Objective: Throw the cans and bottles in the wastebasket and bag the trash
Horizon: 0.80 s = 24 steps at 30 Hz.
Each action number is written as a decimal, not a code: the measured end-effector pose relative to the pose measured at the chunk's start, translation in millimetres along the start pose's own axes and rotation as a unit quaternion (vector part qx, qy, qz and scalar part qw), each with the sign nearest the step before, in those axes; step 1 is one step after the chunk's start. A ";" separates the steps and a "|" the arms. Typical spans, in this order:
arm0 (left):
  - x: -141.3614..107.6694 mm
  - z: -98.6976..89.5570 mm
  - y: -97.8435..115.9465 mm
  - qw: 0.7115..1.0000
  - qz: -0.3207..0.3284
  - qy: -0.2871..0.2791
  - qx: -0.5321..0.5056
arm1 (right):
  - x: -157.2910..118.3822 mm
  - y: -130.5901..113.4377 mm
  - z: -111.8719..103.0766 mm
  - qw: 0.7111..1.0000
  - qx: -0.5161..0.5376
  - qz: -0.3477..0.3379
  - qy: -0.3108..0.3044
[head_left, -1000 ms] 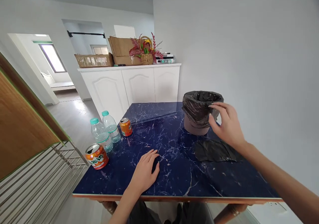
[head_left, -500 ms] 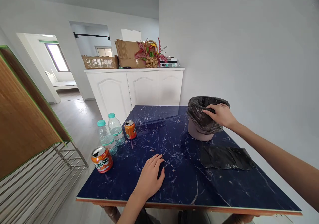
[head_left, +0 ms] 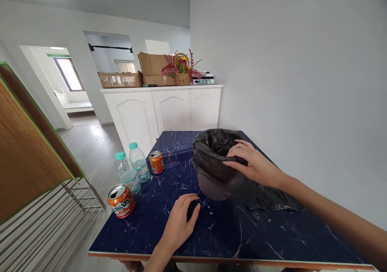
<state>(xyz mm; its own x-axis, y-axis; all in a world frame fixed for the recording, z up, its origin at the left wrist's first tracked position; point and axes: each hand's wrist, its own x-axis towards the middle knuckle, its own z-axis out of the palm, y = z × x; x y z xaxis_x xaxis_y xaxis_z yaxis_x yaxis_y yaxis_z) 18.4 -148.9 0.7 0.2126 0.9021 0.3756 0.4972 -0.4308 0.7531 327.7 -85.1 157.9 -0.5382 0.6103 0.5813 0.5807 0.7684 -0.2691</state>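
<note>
My right hand [head_left: 252,161] grips the near right rim of a small trash bin [head_left: 211,187], which is lined with a black plastic bag [head_left: 208,163]. Its thumb stays outside and the fingers reach over the rim. Resting on the blue marbled table [head_left: 217,235], my left hand [head_left: 183,219] has its fingers stretched out and holds nothing. Partly behind the bin and my right forearm lies a flat black plastic bag [head_left: 272,199]. At the table's left stand two orange soda cans, a near one [head_left: 121,201] and a farther one [head_left: 157,162].
Two clear bottles with teal caps, one nearer [head_left: 128,173] and one farther [head_left: 139,163], stand between the cans along the left edge. A metal rack [head_left: 60,223] is left of the table. Behind it stands a white cabinet [head_left: 172,106] bearing cardboard boxes and a flower basket [head_left: 182,78].
My right hand has moved the lined bin left and nearer, toward the middle of the table. My left hand stays about where it was on the tabletop.
</note>
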 end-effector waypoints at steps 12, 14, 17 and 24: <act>28.5 -30.0 43.9 0.885 -0.166 0.024 -0.434 | -44.4 -52.7 13.1 0.996 -0.001 0.060 0.068; 26.8 -30.0 52.1 0.869 -0.172 0.026 -0.463 | -57.8 -50.1 24.3 0.986 0.048 0.136 0.084; 23.6 -27.9 53.4 0.855 -0.183 0.037 -0.484 | -75.9 -48.6 43.2 0.966 0.112 0.210 0.102; 18.4 -23.3 30.0 0.900 -0.230 0.075 -0.363 | -100.6 -49.2 80.3 0.949 0.175 0.240 0.108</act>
<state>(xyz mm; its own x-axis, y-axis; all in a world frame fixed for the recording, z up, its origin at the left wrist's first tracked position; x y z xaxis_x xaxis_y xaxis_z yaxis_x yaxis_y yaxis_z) 17.6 -145.8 42.8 -0.0188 0.9991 -0.0379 -0.1895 0.0336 0.9813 304.2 -168.8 51.0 -0.1032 0.8818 0.4603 0.4690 0.4512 -0.7592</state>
